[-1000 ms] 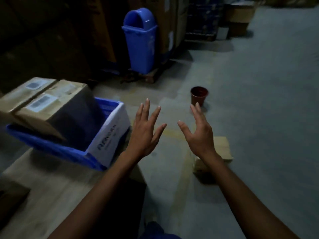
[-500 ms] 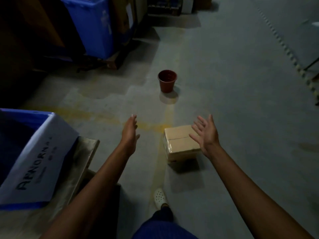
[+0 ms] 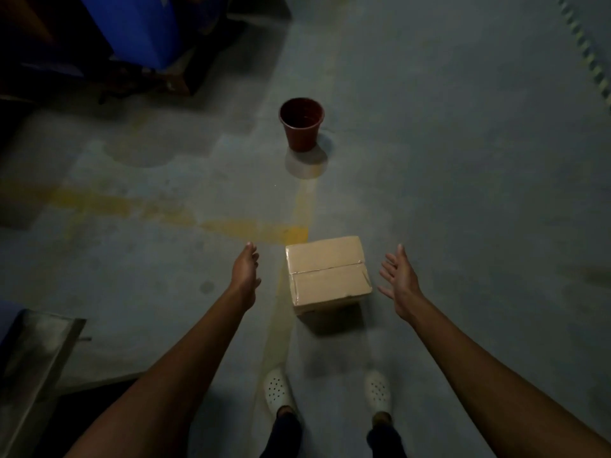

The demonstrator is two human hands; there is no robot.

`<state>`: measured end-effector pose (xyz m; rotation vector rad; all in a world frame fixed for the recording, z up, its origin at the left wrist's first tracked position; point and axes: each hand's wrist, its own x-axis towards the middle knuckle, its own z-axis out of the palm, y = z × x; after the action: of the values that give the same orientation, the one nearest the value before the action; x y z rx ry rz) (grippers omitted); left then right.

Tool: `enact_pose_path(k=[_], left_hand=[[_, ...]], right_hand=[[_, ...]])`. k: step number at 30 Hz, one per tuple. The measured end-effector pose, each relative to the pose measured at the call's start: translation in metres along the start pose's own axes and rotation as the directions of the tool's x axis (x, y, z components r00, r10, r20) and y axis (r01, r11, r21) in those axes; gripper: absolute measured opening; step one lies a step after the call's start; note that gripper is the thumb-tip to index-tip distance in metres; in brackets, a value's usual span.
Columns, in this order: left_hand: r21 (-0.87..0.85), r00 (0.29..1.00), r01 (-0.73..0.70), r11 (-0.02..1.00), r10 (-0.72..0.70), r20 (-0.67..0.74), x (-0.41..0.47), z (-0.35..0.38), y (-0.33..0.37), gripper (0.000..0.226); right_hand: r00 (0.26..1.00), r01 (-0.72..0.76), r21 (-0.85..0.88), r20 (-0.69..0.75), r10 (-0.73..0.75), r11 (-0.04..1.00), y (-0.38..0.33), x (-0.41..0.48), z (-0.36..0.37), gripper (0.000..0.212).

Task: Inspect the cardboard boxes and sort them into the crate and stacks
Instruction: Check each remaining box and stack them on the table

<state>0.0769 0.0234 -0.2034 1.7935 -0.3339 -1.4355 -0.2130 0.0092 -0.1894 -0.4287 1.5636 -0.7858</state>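
Observation:
A small taped cardboard box point(image 3: 327, 274) sits on the grey concrete floor just ahead of my feet. My left hand point(image 3: 245, 274) hangs to the left of the box, fingers relaxed, a short gap from its side. My right hand point(image 3: 398, 280) is to the right of the box, palm turned toward it with fingers spread, also apart from it. Neither hand touches or holds anything.
A brown plastic pot point(image 3: 301, 127) stands on the floor beyond the box. A blue bin point(image 3: 142, 24) on a pallet is at the upper left. A metal table corner point(image 3: 39, 352) juts in at the lower left. Worn yellow floor lines point(image 3: 251, 226) cross near the box.
The view has swung down and away from the blue crate with boxes to the floor. Both hands have dropped toward the box and now flank it, one on each side.

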Motion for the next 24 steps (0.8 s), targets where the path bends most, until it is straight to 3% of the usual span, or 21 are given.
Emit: enact_pose_path(k=[14, 18, 21, 24], left_hand=[[0.165, 0.988, 0.091, 0.982, -0.069, -0.136, 0.207, 0.092, -0.195, 0.05], [0.253, 0.975, 0.224, 0.941, -0.215, -0.065, 0.242, 0.086, -0.244, 0.065], [0.213, 0.969, 0.247, 0.945, -0.241, -0.057, 0.233, 0.095, -0.242, 0.046], [0.145, 0.976, 0.209, 0.967, -0.198, -0.086, 0.221, 0.1, -0.231, 0.047]], right_hand=[[0.994, -0.093, -0.322, 0.016, 0.104, 0.942, 0.135, 0.282, -0.048, 0.069], [0.983, -0.122, -0.457, 0.067, 0.171, 0.881, 0.172, 0.316, -0.052, 0.063], [0.961, -0.125, -0.451, 0.166, 0.221, 0.884, 0.185, 0.32, -0.049, 0.062], [0.959, -0.074, -0.442, 0.214, 0.185, 0.894, 0.173, 0.308, -0.049, 0.063]])
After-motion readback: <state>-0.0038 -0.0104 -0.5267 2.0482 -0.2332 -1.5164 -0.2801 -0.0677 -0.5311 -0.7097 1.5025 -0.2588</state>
